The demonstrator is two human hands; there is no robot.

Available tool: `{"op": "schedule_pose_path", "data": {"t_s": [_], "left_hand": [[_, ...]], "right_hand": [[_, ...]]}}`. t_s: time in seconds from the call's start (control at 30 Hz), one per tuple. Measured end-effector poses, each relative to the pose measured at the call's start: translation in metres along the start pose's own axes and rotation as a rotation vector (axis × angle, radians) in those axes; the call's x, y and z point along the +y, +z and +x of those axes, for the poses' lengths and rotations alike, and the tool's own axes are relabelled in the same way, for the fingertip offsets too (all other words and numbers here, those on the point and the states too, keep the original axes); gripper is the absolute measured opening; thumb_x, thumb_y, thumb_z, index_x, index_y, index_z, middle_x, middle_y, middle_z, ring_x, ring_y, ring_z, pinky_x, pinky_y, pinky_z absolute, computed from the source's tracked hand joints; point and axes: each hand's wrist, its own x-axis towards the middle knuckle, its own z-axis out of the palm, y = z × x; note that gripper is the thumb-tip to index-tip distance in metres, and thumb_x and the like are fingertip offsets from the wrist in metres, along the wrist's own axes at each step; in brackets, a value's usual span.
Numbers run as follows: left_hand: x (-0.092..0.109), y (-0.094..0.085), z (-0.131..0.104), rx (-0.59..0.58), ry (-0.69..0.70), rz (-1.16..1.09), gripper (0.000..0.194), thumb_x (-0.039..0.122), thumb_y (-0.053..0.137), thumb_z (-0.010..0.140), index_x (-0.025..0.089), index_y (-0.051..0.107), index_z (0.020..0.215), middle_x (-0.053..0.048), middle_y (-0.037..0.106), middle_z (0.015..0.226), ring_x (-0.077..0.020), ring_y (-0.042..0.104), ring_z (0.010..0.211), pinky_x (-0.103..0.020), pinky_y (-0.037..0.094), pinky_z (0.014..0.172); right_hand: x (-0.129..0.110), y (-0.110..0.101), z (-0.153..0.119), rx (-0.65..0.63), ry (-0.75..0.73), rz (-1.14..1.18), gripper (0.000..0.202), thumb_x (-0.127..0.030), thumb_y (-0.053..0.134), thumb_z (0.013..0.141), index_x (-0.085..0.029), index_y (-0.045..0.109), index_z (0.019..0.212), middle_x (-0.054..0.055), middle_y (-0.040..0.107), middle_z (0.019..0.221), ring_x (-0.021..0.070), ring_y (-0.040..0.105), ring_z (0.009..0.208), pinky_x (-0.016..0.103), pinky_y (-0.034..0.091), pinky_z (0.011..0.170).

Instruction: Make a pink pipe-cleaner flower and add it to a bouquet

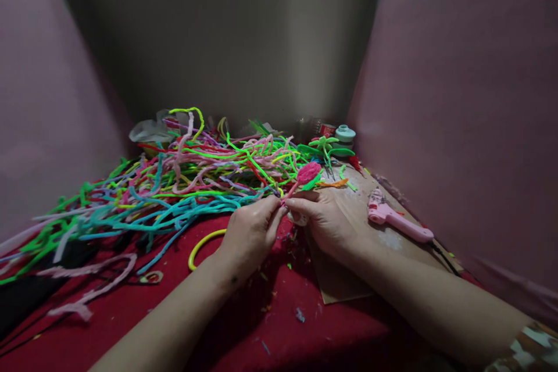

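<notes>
Both hands meet near the middle of the view, fingertips almost touching. My left hand pinches the lower end of a pink fuzzy stem. Its thumb and forefinger are pressed together there. From the right, my right hand grips the same stem between thumb and forefinger, with the other fingers curled beneath. A pink fuzzy flower head stands above the fingertips, tilted up to the right, its stem running down between the hands. Fingers hide the stem's lowest part.
A large tangle of coloured fuzzy stems spreads left and behind. On the board at right lies a pink glue gun. A yellow ring rests on the red cloth. Green leafy pieces and a teal container stand behind.
</notes>
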Motion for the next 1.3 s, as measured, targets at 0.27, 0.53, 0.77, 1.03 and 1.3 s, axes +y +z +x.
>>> {"op": "schedule_pose_path", "data": {"t_s": [0.27,0.53,0.77,1.03,1.3], "left_hand": [[0.009,-0.013,0.007,-0.193,-0.413,-0.665,0.025,0.031,0.054,0.079,0.016,0.052,0.06,0.007,0.037,0.046,-0.0046,0.029,0.04,-0.018,0.022,0.04],[0.004,-0.016,0.005,-0.406,-0.636,-1.289,0.017,0.032,0.056,0.081,0.016,0.054,0.074,0.008,0.039,0.048,-0.0007,0.017,0.033,-0.014,0.015,0.032],[0.006,-0.017,0.007,-0.414,-0.533,-1.001,0.024,0.037,0.052,0.082,0.017,0.051,0.07,0.007,0.038,0.049,-0.003,0.022,0.036,-0.017,0.019,0.035],[-0.004,0.001,-0.003,-0.027,0.099,0.178,0.019,0.02,0.04,0.086,0.017,0.058,0.081,-0.004,0.057,0.071,-0.0138,0.049,0.062,-0.025,0.034,0.058],[0.004,-0.009,0.0,0.05,-0.071,-0.032,0.021,0.025,0.045,0.086,0.017,0.06,0.073,0.001,0.055,0.061,-0.0096,0.045,0.055,-0.022,0.034,0.057]], "right_hand": [[0.007,-0.004,0.004,-0.075,-0.009,0.027,0.023,-0.021,0.063,0.072,-0.016,0.057,0.05,-0.003,0.044,0.052,0.0094,0.035,0.052,0.027,0.029,0.056],[0.031,-0.01,0.014,-0.241,-0.06,0.238,0.009,-0.026,0.065,0.073,-0.018,0.069,0.076,-0.001,0.056,0.065,0.0115,0.044,0.061,0.029,0.036,0.067],[0.027,-0.009,0.012,-0.175,-0.015,0.254,0.006,-0.024,0.067,0.07,-0.017,0.067,0.069,0.0,0.056,0.065,0.0122,0.045,0.061,0.029,0.036,0.065],[0.024,-0.007,0.01,-0.107,-0.041,0.173,0.015,-0.026,0.066,0.071,-0.016,0.061,0.06,-0.002,0.047,0.056,0.0104,0.036,0.054,0.028,0.029,0.057],[0.023,-0.009,0.011,-0.294,-0.088,0.147,0.028,-0.029,0.059,0.078,-0.018,0.054,0.052,0.0,0.05,0.058,0.0131,0.045,0.062,0.029,0.035,0.067]]}}
